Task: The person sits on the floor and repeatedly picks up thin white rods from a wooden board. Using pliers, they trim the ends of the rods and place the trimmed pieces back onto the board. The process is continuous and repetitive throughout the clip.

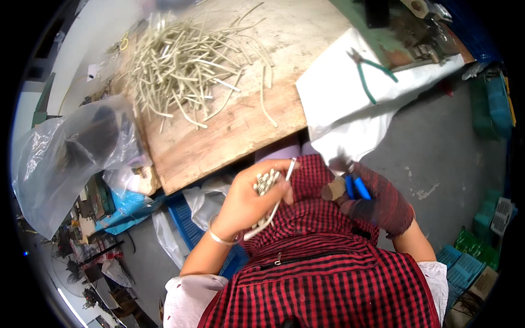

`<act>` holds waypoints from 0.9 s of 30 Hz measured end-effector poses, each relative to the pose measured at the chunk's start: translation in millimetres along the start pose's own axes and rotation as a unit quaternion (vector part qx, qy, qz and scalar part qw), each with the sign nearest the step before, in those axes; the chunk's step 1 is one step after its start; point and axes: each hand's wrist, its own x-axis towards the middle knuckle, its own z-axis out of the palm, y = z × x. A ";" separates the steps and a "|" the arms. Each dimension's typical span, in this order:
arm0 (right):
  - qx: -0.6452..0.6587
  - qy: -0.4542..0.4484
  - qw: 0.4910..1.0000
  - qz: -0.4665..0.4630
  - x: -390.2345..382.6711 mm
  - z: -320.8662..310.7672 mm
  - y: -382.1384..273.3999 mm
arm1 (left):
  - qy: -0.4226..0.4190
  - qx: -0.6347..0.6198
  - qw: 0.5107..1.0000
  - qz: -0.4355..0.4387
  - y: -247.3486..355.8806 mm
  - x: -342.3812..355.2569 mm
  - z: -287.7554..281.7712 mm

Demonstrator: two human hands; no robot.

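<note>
A bundle of thin cream-coloured cords or tubes [266, 181] is gripped in my bare left hand [243, 199], their cut ends poking up inside the curled fingers. One strand [291, 168] stands apart between thumb and index finger. To the right, my right hand [383, 205] wears a dark red knitted glove, with tan wrapping on a finger. It is closed around blue-handled pliers [360, 188]; their jaws are blurred and cannot be made out. Both hands are above my red-and-black checked apron [328, 268], apart from each other.
A large heap of similar strands [180, 65] lies on the wooden table [219, 145]. Green-handled pliers [372, 74] rest on a white sheet [339, 93] at the right. Clear plastic [76, 147] hangs at the left, and a blue crate [183, 221] sits below. Baskets [465, 268] stand at the lower right.
</note>
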 end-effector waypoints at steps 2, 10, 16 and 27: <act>-0.105 0.034 0.987 -0.114 3.3 9.3 -19.4 | -0.013 -0.064 0.998 -0.014 20.5 -16.4 1.6; -0.388 0.146 0.866 -0.278 13.7 17.8 -51.5 | 0.045 -0.161 0.986 -0.028 29.3 -34.4 6.1; -0.525 0.128 0.776 -0.324 21.9 7.8 -33.8 | 0.018 -0.186 0.979 -0.081 40.9 -32.0 -2.9; -0.620 0.083 0.656 -0.422 20.0 -16.0 -62.6 | -0.075 -0.112 0.976 -0.174 53.5 -27.1 -8.6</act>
